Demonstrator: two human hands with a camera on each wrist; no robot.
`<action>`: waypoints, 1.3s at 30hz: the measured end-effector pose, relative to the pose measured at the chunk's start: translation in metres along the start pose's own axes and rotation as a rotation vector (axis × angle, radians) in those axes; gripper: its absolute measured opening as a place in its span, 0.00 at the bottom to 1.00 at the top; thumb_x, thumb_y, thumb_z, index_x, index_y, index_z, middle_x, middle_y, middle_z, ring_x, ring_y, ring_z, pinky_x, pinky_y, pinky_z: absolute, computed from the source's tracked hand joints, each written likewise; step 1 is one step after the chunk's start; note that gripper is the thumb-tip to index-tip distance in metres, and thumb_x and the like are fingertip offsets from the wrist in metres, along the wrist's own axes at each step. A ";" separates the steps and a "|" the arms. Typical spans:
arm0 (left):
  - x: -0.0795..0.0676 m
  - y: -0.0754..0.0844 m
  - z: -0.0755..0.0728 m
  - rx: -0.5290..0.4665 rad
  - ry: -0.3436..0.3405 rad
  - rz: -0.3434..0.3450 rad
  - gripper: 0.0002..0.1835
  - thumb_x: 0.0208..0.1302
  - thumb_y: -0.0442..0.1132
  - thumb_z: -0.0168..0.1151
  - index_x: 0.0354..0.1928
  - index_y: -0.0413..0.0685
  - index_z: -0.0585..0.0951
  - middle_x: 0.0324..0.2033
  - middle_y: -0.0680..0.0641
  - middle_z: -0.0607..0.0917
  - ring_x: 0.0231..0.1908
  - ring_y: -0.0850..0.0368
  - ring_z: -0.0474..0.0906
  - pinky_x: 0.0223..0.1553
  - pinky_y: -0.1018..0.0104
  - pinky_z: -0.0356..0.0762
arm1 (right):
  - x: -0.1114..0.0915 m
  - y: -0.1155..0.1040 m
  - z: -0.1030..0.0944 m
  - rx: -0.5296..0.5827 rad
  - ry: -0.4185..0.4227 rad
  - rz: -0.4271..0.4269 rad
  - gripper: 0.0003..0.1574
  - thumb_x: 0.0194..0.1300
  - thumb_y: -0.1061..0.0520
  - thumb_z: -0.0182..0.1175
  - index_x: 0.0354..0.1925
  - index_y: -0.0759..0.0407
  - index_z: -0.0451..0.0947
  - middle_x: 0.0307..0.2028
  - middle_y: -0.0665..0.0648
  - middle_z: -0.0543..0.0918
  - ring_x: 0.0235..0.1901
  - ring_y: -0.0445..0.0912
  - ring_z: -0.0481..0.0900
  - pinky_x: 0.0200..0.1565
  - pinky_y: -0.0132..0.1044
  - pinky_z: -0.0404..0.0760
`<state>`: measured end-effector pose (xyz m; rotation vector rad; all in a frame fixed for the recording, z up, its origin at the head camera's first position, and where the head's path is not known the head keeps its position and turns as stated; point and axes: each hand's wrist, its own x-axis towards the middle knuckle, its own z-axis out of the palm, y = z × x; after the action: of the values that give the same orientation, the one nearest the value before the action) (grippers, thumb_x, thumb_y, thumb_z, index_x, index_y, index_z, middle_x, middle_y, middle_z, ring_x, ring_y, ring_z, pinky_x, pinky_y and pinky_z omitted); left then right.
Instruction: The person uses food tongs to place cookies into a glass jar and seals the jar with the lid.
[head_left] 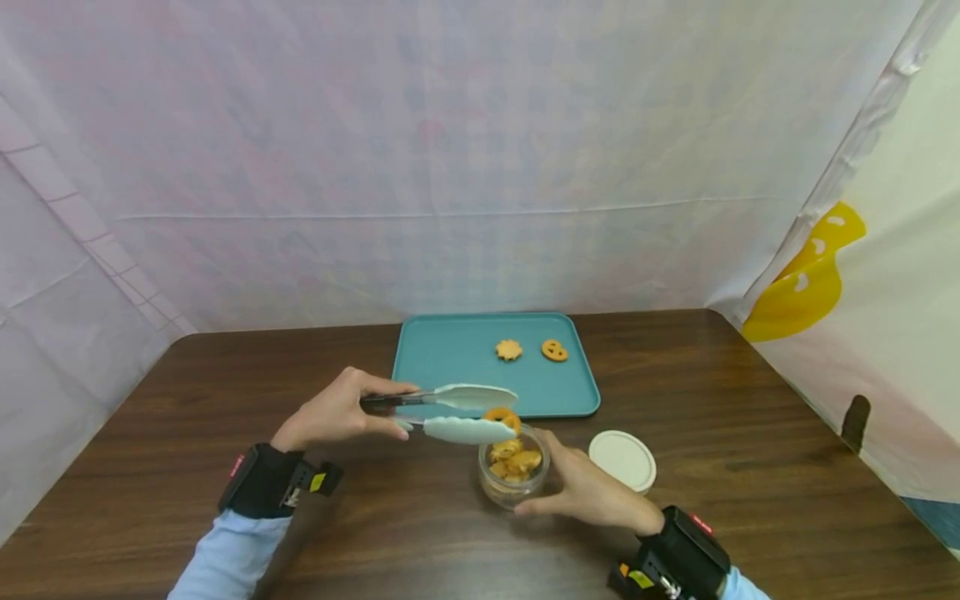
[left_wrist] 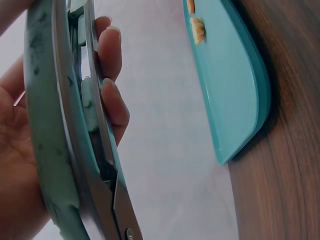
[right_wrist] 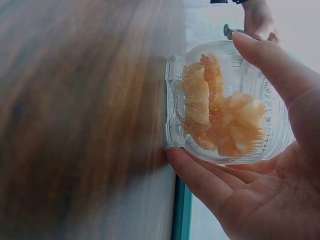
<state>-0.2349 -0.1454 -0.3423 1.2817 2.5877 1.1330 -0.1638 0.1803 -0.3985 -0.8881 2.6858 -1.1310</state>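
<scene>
My left hand (head_left: 337,414) holds a pair of tongs (head_left: 468,430) with dark handles and pale mint tips, pointing right. A pretzel-shaped cookie (head_left: 507,415) shows between the tong tips, over the mouth of a clear glass jar (head_left: 498,493). Several golden cookies (right_wrist: 240,122) lie inside that jar, some scalloped at the edge. Fingers and thumb of my right hand (head_left: 585,492) curl round the jar's right side as it stands upright on the table. In the left wrist view the tong handles (left_wrist: 82,130) fill the palm, and the tips are out of sight.
Behind the hands lies a teal tray (head_left: 442,354) bearing a flower-edged cookie (head_left: 508,350) and a pretzel-shaped cookie (head_left: 554,351). Right of the jar, a round white lid (head_left: 622,460) rests flat on the brown wooden table (head_left: 405,533). Light cloth hangs along the table's back edge.
</scene>
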 end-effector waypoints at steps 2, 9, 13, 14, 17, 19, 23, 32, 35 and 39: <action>0.000 0.001 0.001 0.007 -0.008 0.019 0.32 0.45 0.53 0.66 0.52 0.42 0.77 0.46 0.36 0.82 0.35 0.59 0.79 0.34 0.60 0.79 | 0.000 -0.001 0.000 -0.007 0.003 0.002 0.57 0.46 0.35 0.62 0.63 0.62 0.51 0.54 0.70 0.74 0.51 0.55 0.72 0.50 0.55 0.73; 0.003 0.001 0.008 0.020 -0.029 0.084 0.31 0.47 0.51 0.65 0.52 0.41 0.76 0.45 0.36 0.83 0.35 0.58 0.79 0.31 0.61 0.78 | 0.000 -0.001 -0.001 0.004 -0.002 0.004 0.55 0.47 0.35 0.62 0.63 0.60 0.51 0.50 0.65 0.77 0.48 0.51 0.74 0.48 0.52 0.74; 0.006 0.002 0.011 0.010 -0.043 0.077 0.31 0.46 0.52 0.66 0.52 0.42 0.77 0.46 0.37 0.83 0.35 0.59 0.79 0.30 0.63 0.75 | 0.000 -0.001 -0.001 0.008 -0.002 -0.010 0.53 0.48 0.35 0.61 0.63 0.58 0.52 0.50 0.63 0.77 0.48 0.50 0.74 0.48 0.52 0.74; 0.007 0.003 0.011 0.011 -0.046 0.076 0.32 0.45 0.52 0.66 0.52 0.42 0.77 0.46 0.37 0.83 0.34 0.60 0.79 0.28 0.63 0.73 | 0.000 -0.001 -0.001 0.009 -0.001 -0.017 0.53 0.48 0.35 0.61 0.63 0.57 0.52 0.50 0.62 0.77 0.48 0.50 0.74 0.48 0.52 0.74; 0.008 0.004 0.011 0.017 -0.050 0.071 0.32 0.44 0.53 0.66 0.51 0.42 0.77 0.45 0.37 0.83 0.31 0.61 0.78 0.26 0.63 0.69 | 0.000 -0.001 -0.001 0.019 -0.003 -0.033 0.51 0.49 0.36 0.61 0.63 0.54 0.52 0.51 0.62 0.77 0.49 0.50 0.74 0.48 0.52 0.74; 0.008 0.005 0.010 0.019 -0.048 0.069 0.32 0.44 0.52 0.66 0.51 0.42 0.77 0.45 0.37 0.83 0.32 0.60 0.78 0.26 0.62 0.70 | 0.000 -0.001 -0.001 0.019 -0.003 -0.036 0.51 0.49 0.36 0.61 0.63 0.53 0.51 0.51 0.62 0.77 0.48 0.50 0.74 0.48 0.52 0.74; 0.007 0.005 0.010 0.024 -0.046 0.070 0.32 0.44 0.52 0.66 0.51 0.41 0.77 0.45 0.36 0.83 0.33 0.60 0.78 0.26 0.60 0.69 | 0.000 0.000 -0.001 0.016 -0.006 -0.026 0.51 0.49 0.36 0.61 0.64 0.53 0.51 0.50 0.62 0.78 0.47 0.49 0.75 0.47 0.52 0.75; 0.008 0.005 0.011 0.033 -0.046 0.044 0.33 0.45 0.53 0.66 0.53 0.42 0.76 0.34 0.42 0.86 0.21 0.63 0.70 0.21 0.63 0.64 | 0.000 0.001 -0.001 0.016 -0.004 -0.030 0.52 0.49 0.36 0.61 0.64 0.55 0.51 0.52 0.63 0.76 0.49 0.51 0.73 0.48 0.54 0.73; 0.008 0.006 0.011 0.045 -0.010 -0.009 0.33 0.45 0.54 0.65 0.53 0.43 0.75 0.29 0.47 0.85 0.22 0.62 0.71 0.23 0.63 0.66 | -0.001 0.000 -0.001 0.019 -0.018 0.003 0.54 0.49 0.36 0.61 0.65 0.58 0.50 0.55 0.66 0.73 0.52 0.54 0.71 0.50 0.55 0.72; 0.009 0.007 0.011 0.078 0.058 -0.092 0.34 0.45 0.54 0.65 0.54 0.43 0.75 0.25 0.48 0.83 0.22 0.62 0.72 0.24 0.62 0.68 | -0.001 0.000 -0.001 0.023 -0.019 0.014 0.55 0.48 0.36 0.61 0.65 0.58 0.50 0.55 0.66 0.73 0.52 0.54 0.71 0.51 0.55 0.72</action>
<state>-0.2323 -0.1301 -0.3434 1.1462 2.7266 1.0803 -0.1633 0.1811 -0.3984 -0.8712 2.6545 -1.1424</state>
